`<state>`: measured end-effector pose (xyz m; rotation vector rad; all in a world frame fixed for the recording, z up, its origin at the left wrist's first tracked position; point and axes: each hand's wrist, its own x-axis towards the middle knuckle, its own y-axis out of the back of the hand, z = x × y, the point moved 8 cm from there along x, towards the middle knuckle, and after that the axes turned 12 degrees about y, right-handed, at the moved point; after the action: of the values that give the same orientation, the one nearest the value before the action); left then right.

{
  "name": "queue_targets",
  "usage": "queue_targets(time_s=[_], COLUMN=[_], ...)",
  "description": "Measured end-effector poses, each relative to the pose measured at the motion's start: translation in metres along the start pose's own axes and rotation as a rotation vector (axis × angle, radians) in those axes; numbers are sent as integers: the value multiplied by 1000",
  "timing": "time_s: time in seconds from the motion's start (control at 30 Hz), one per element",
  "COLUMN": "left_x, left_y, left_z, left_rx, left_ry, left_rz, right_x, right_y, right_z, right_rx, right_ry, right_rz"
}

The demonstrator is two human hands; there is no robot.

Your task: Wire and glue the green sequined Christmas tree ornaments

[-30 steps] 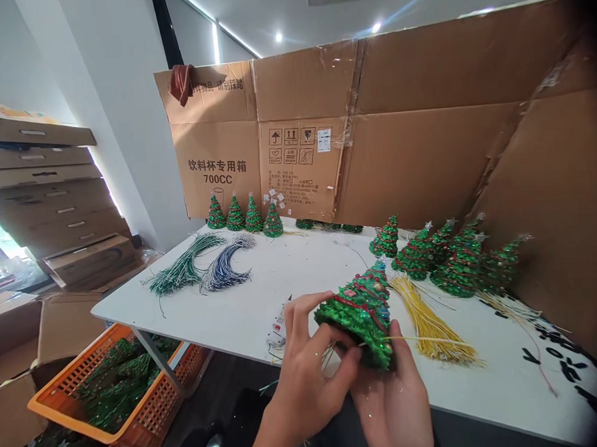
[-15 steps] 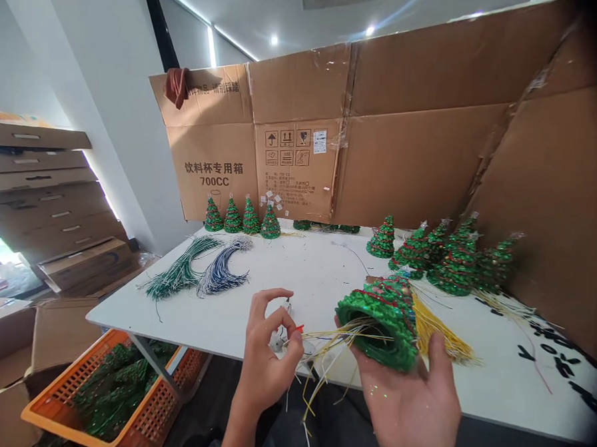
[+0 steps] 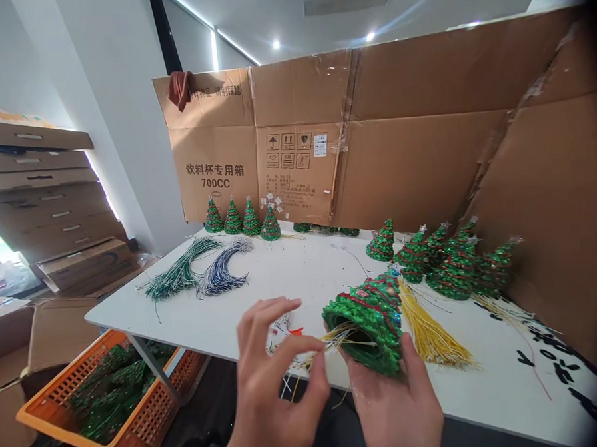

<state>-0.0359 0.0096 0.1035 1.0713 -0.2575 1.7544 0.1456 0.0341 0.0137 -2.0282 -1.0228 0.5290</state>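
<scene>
My right hand point(image 3: 393, 408) is shut on a green glitter Christmas tree point(image 3: 366, 326), which lies tilted with its hollow base facing left. Thin yellow wires point(image 3: 337, 341) stick out of that base. My left hand point(image 3: 271, 385) hangs just left of the tree with its fingers apart and nothing visible in them, its fingertips close to the wires. Behind it on the table sits a white hot glue gun point(image 3: 279, 334), partly hidden by my fingers. A bundle of yellow wires point(image 3: 429, 333) lies right of the tree.
On the white table point(image 3: 301, 277) stand several finished glitter trees point(image 3: 456, 268), with green point(image 3: 181, 273) and blue point(image 3: 224, 273) wire bundles at left. A cardboard wall point(image 3: 295, 150) rises behind. Below left, an orange plastic basket point(image 3: 112, 400) holds green trees.
My left hand has moved off the glue gun toward the tree and its fingers have spread. The tree has turned slightly in my right hand, and its base now faces more to the left.
</scene>
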Motion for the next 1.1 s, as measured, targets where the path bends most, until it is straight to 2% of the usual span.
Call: queue_targets(time_s=[0.1,0.23,0.4,0.53,0.93,1.1], left_x=[-9,-13,-8,-6,-9,-9], left_y=[-28,-49,-41,-34,-35,-38], left_z=[10,7,-4,-9,-9,-17], left_rx=[-35,-76,-194,-241,-244,-303], left_ry=[-46,-4,49,42,33,81], left_rz=[-112,-113,-26,-17,26,-27], right_x=[-4,-10,-22,-29,-27,-29], right_y=[3,-1,-17,-28,-19,-31], right_z=[6,13,22,22,28,20], right_rx=[-20,40,94,113,109,64], right_ry=[-67,-107,-141,-152,-212,-124], right_rz=[-13,-103,-198,-227,-223,-271])
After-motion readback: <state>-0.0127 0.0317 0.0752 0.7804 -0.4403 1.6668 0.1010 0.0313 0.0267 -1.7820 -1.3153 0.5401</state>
